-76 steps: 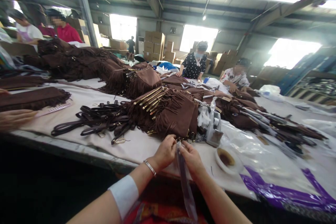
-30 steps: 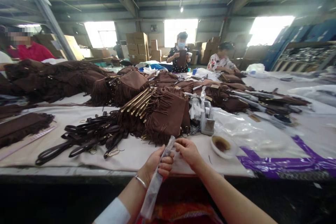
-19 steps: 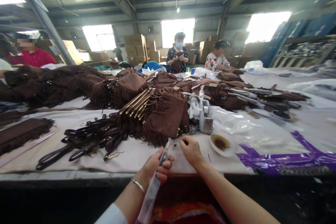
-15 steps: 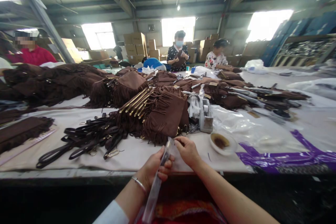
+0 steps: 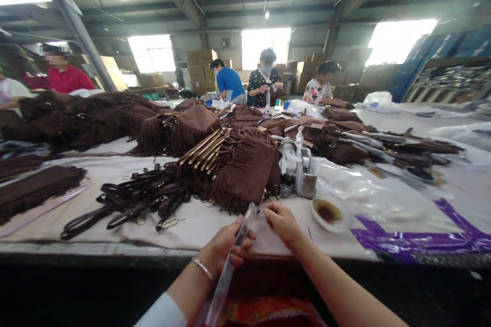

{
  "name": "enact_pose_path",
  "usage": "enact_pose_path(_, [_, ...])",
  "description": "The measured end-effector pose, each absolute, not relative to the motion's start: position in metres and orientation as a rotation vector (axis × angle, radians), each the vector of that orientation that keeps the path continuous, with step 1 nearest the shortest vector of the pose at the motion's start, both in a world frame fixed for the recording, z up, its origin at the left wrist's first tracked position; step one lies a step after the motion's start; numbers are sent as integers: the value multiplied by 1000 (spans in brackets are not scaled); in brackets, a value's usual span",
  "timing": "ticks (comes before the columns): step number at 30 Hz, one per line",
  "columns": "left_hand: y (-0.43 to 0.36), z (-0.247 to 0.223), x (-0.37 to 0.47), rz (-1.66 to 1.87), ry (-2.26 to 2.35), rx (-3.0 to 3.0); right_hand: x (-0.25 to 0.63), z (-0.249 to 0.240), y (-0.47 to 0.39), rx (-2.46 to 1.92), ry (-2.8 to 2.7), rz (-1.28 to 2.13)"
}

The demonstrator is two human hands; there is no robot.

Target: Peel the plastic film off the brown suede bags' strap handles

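My left hand [image 5: 232, 245] is wrapped round a long, narrow clear plastic sleeve [image 5: 223, 286], its top end pointing up and away over the table edge. Something dark shows through the plastic near my fingers, too unclear to name. Just right of the sleeve's top, my right hand [image 5: 283, 222] is closed in a pinch, a little apart from it; whatever its fingertips hold is hidden. Beyond both hands stands a stack of brown fringed bags [image 5: 249, 176] with gold-coloured bars along their edges. Dark straps with metal clips [image 5: 141, 202] lie in a tangle to the left.
A shallow white bowl [image 5: 347, 220] with brown liquid sits right of my right hand. Behind it are a grey tape dispenser [image 5: 307, 181] and clear plastic sheeting [image 5: 345, 184]. Purple tape [image 5: 418, 240] crosses the right front. Piled brown bags [image 5: 84, 117] and several co-workers line the far side.
My right hand has drawn slightly away from the sleeve's top, to the right, its fingers curling in. The left hand keeps its hold. A co-worker in blue has straightened up, and the view has shifted slightly.
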State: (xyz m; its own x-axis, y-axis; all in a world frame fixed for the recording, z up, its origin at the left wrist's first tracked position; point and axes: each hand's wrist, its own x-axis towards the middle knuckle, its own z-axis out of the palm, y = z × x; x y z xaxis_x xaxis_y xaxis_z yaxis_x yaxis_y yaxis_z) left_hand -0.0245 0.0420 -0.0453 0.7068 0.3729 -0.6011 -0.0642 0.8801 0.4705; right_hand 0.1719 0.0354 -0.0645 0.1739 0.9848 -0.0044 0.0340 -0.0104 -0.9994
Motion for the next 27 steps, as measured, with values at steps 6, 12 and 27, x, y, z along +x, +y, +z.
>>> enact_pose_path(6, [32, -47, -13, 289, 918, 706, 158, -57, 30, -1241, -1169, 1167])
enact_pose_path(12, [22, -39, -12, 285, 1055, 1049, 158, -48, 34, -1227, -1303, 1358])
enact_pose_path(27, [38, -41, -35, 266, 887, 720, 170, -60, 33, -1130, -1043, 1484])
